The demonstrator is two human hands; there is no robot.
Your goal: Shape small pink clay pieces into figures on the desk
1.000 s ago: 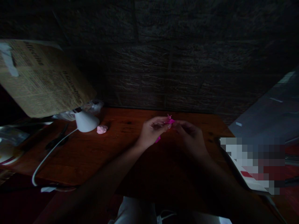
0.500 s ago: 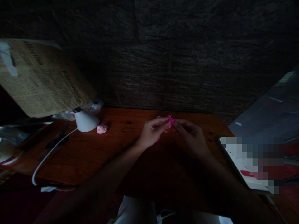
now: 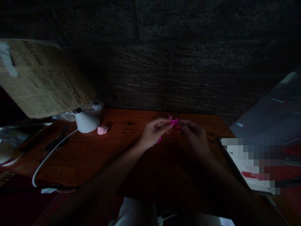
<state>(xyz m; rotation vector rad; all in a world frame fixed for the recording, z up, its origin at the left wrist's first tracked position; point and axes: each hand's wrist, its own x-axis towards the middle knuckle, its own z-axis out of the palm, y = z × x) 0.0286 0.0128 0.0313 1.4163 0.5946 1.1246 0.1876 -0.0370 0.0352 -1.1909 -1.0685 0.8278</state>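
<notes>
My left hand (image 3: 154, 131) reaches over the wooden table with thumb and fingers pinched on a small, bright magenta piece of modelling clay (image 3: 174, 121). From the other side my right hand (image 3: 194, 135) pinches the same piece, so it spans the narrow gap between the two hands. Just beyond it a small pink figure (image 3: 170, 117) with two pointed tips shows, its lower part mostly hidden by the fingers. Another magenta lump (image 3: 159, 140) peeks out below my left palm. A pale pink lump of clay (image 3: 102, 130) lies apart on the left.
A lamp with a white base (image 3: 87, 121) and newsprint shade (image 3: 51, 81) stands at the left, its white cord (image 3: 44, 161) running to the front edge. Dark scissors (image 3: 57, 141) lie beside it. A laptop-like device (image 3: 244, 169), partly blurred, is at the right. A dark wall closes the back.
My right hand has moved slightly right, away from my left. The magenta clay between them looks longer, and more of the lump under my left palm shows.
</notes>
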